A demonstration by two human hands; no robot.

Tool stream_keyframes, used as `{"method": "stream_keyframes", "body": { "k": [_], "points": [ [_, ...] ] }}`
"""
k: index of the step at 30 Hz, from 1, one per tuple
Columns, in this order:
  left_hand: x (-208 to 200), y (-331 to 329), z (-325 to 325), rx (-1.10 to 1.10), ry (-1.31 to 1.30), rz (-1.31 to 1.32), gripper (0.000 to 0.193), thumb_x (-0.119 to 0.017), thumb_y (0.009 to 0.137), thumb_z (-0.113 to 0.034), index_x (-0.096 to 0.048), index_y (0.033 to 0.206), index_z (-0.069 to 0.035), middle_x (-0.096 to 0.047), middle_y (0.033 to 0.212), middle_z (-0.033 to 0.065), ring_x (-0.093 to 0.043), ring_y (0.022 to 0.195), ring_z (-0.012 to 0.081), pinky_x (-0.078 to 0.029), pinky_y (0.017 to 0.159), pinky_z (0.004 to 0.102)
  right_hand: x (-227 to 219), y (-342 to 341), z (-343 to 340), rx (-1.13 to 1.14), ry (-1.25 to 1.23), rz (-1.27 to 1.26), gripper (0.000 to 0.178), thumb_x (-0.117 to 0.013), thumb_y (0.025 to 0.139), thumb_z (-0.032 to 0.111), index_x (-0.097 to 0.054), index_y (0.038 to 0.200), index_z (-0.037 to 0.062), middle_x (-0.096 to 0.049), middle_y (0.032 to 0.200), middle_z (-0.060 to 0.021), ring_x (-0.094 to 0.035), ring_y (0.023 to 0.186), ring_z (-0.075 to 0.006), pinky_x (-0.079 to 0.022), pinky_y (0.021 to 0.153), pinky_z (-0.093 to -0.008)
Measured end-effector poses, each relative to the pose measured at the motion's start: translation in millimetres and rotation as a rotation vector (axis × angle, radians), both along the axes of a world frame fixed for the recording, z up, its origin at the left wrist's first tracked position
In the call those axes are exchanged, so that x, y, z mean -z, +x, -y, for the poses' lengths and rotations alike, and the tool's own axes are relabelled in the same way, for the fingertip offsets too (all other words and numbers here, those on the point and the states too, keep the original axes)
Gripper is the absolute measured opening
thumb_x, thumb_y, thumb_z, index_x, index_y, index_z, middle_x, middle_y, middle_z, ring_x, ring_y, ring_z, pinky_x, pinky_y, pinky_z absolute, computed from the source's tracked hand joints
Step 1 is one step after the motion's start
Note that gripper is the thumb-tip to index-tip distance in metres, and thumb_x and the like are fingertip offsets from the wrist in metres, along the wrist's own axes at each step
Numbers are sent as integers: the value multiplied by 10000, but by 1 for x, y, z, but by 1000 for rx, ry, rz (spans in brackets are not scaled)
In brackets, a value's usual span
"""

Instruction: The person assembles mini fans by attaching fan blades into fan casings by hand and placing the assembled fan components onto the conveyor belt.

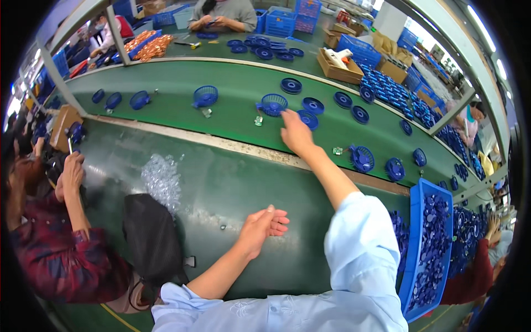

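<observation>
My right hand reaches over the green conveyor belt, its fingertips at the lower right edge of a blue round slatted housing. Thumb and forefinger look apart, and nothing shows between them. Just right of the fingers lies a blue ring-shaped disc. A small green circuit board rests below the housing. Over the dark green worktable, my left hand is held half curled with fingers apart and holds nothing.
Left of me are a heap of small clear plastic pieces and a black bag. A blue crate of small blue parts stands at right. More slatted housings and discs lie along the belt. Co-workers sit nearby.
</observation>
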State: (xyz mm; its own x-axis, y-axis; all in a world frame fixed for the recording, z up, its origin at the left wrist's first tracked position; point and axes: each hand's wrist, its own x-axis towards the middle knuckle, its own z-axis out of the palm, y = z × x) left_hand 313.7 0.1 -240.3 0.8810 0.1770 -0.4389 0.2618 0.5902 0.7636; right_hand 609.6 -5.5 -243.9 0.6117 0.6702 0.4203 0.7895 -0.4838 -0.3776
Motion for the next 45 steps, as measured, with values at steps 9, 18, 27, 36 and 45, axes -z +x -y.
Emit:
{"method": "stream_keyframes", "body": {
  "k": [9, 18, 27, 36, 45],
  "points": [
    [9, -4, -11, -213, -3, 79, 371, -522, 1014, -330, -599, 1160, 2, -689, 1026, 140, -681, 857, 219, -562, 770, 336, -4, -14, -31, 15, -24, 15, 115, -590, 797, 85, -665, 877, 49, -636, 916, -212, -630, 896, -397, -521, 761, -500],
    [-5, -8, -25, -172, -326, 191, 380, -558, 985, -309, -594, 1194, 6, -682, 1090, 151, -687, 967, 270, -598, 769, 376, -101, -169, 155, -618, 16, -461, 368, -670, 826, 50, -627, 1192, 53, -590, 1242, -148, -629, 1019, -311, -516, 896, -402],
    [21, 2, 17, 42, -267, 120, 333, -613, 945, -199, -575, 1196, 16, -660, 1116, 180, -679, 979, 322, -569, 889, 466, 1, 13, 304, 390, -157, -66, 382, -601, 811, 80, -630, 1184, 7, -643, 1124, -248, -587, 1111, -418, -470, 940, -468],
    [8, -14, 2, 39, -269, 150, 357, -620, 949, -247, -564, 1207, -7, -662, 1066, 147, -679, 968, 312, -569, 879, 489, -37, -136, 280, 246, -512, 34, 297, -638, 734, 76, -656, 1030, 65, -604, 1017, -189, -593, 970, -408, -508, 848, -492],
    [8, -16, 5, 101, -321, 217, 325, -662, 926, -139, -590, 1213, -4, -680, 1093, 110, -677, 982, 201, -567, 884, 382, -61, -190, 234, 60, 64, -586, 420, -591, 793, 10, -595, 1212, -5, -666, 982, -110, -655, 771, -228, -547, 738, -347]
  ]
}}
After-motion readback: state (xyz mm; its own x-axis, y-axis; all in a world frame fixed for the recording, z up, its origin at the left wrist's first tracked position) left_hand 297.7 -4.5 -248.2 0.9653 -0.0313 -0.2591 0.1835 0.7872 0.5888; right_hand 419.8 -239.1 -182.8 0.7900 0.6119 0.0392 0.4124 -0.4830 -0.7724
